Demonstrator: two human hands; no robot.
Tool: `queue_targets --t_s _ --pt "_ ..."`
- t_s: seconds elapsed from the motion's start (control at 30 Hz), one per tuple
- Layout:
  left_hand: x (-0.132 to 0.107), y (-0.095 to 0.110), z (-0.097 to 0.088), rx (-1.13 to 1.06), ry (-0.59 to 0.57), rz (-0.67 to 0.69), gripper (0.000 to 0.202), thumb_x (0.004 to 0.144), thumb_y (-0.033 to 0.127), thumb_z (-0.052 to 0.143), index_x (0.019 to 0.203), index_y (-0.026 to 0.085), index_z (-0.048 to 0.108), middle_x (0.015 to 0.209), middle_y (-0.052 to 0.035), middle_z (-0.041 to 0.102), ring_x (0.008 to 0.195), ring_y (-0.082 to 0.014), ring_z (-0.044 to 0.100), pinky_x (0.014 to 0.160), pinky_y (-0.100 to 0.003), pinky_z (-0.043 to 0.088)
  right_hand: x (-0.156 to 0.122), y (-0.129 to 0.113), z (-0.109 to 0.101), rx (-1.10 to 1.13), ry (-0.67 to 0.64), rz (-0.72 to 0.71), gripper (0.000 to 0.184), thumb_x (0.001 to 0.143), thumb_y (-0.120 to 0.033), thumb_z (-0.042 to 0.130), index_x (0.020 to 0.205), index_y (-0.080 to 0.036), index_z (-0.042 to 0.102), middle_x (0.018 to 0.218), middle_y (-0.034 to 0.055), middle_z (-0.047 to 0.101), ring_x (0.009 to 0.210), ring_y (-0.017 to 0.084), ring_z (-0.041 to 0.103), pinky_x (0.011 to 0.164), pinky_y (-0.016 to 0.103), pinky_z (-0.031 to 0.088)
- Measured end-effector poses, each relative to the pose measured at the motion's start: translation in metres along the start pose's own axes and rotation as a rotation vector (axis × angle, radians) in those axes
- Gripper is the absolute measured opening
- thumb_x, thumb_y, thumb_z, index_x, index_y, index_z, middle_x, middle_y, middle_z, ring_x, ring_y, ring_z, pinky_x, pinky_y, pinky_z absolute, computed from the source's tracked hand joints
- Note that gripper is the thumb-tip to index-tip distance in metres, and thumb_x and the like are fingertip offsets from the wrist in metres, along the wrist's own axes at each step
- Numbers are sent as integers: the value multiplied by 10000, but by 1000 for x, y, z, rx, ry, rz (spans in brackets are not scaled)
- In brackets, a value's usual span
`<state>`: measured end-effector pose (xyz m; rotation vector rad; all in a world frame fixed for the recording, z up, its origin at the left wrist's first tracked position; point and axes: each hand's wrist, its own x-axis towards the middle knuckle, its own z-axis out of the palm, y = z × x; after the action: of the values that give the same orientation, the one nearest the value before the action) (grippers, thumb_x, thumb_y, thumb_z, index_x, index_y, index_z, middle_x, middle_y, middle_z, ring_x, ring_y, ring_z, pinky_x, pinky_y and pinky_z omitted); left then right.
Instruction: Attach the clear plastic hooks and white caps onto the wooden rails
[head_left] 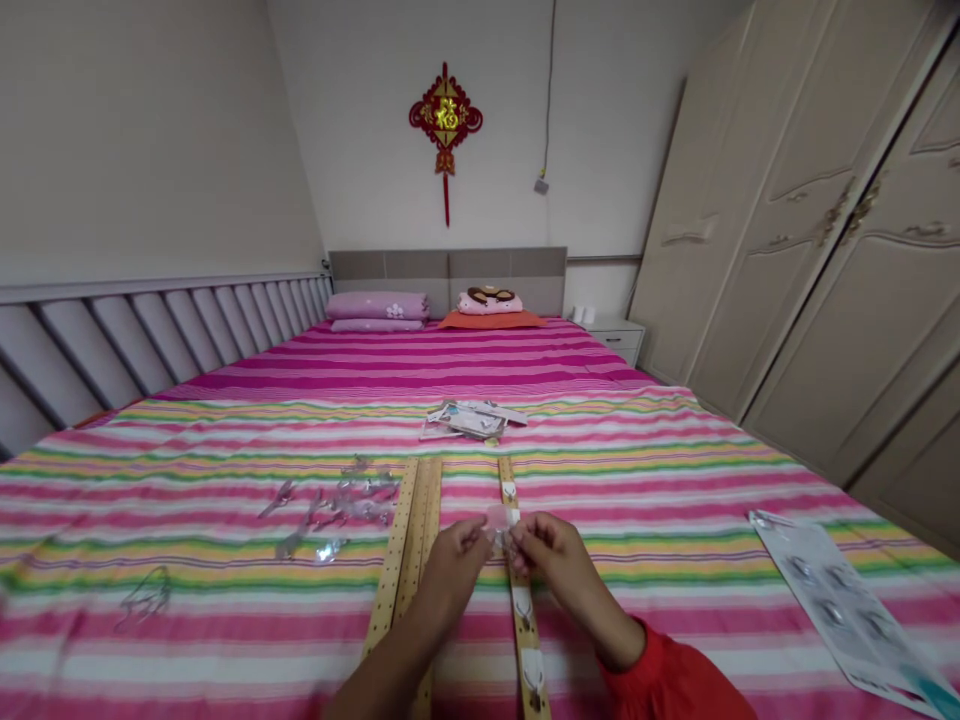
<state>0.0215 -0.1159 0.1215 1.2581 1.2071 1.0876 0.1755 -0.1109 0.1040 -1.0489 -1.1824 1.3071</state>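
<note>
My left hand (452, 567) and my right hand (549, 560) meet above the bedspread, their fingertips pinching a small transparent film piece (499, 527) between them. Directly beneath the hands lies a narrow wooden strip (521, 610) with white antler-head stickers along it. Just left of it are wider wooden strips (409, 550), which my left forearm partly covers. Silvery mirror-like cut-out stickers (352, 505) lie scattered on the bedspread left of those strips. A red sleeve covers my right wrist.
The striped pink bedspread (645, 500) runs to pillows at the headboard (450, 270). A heap of backing sheets and packaging (472, 420) lies ahead. A printed sticker sheet (847, 620) lies at right, beside a tall wardrobe (817, 220). A padded rail (150, 345) runs along the left.
</note>
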Motion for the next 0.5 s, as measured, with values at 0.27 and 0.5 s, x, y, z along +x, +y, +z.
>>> queue_targets --t_s 0.27,0.5 --pt "71 -10 10 -25 133 109 213 598 302 678 733 145 629 629 -12 642 625 -157 609 641 -278 472 55 4 -14 30 108 9 285 552 -405 748 545 -161 600 417 -29 574 389 97 490 421 223 392" --pt "133 -21 22 -15 144 88 58 583 194 649 619 156 625 579 11 619 574 -122 563 602 -240 440 104 14 -26 54 174 49 219 536 -325 747 543 -166 597 409 -13 599 387 119 549 410 225 445"
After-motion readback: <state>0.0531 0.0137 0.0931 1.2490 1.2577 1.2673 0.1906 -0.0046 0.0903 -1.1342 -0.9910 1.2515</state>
